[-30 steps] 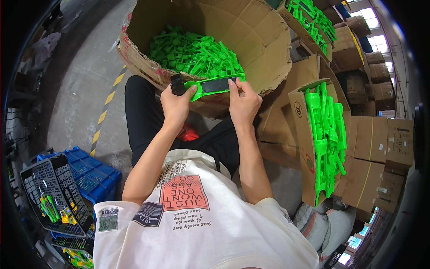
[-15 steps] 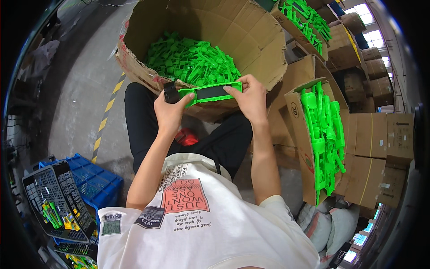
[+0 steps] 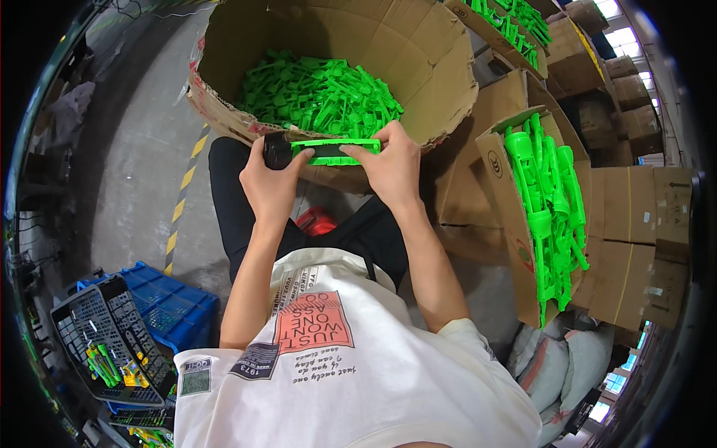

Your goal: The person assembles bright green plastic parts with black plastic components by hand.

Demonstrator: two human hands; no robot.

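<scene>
held piece: a long green plastic part with a black block at its left end is being held up in front of the chest, just over the near rim of the big cardboard box
long axis: it's being kept pretty much level, running left to right across the view, black end pointing to the person's left, green end to the right
left hand: being wrapped around the black end, fingers curled shut on it, thumb on top
right hand: being closed on the right end of the green part, fingertips pinching along its top edge
big box: being filled with a loose heap of green plastic parts, sitting on the floor right past the knees
right side: a smaller open carton is being stuffed with longer green pieces standing on end
left side: a blue crate and a black basket are sitting on the concrete floor, well apart from the hands
</scene>
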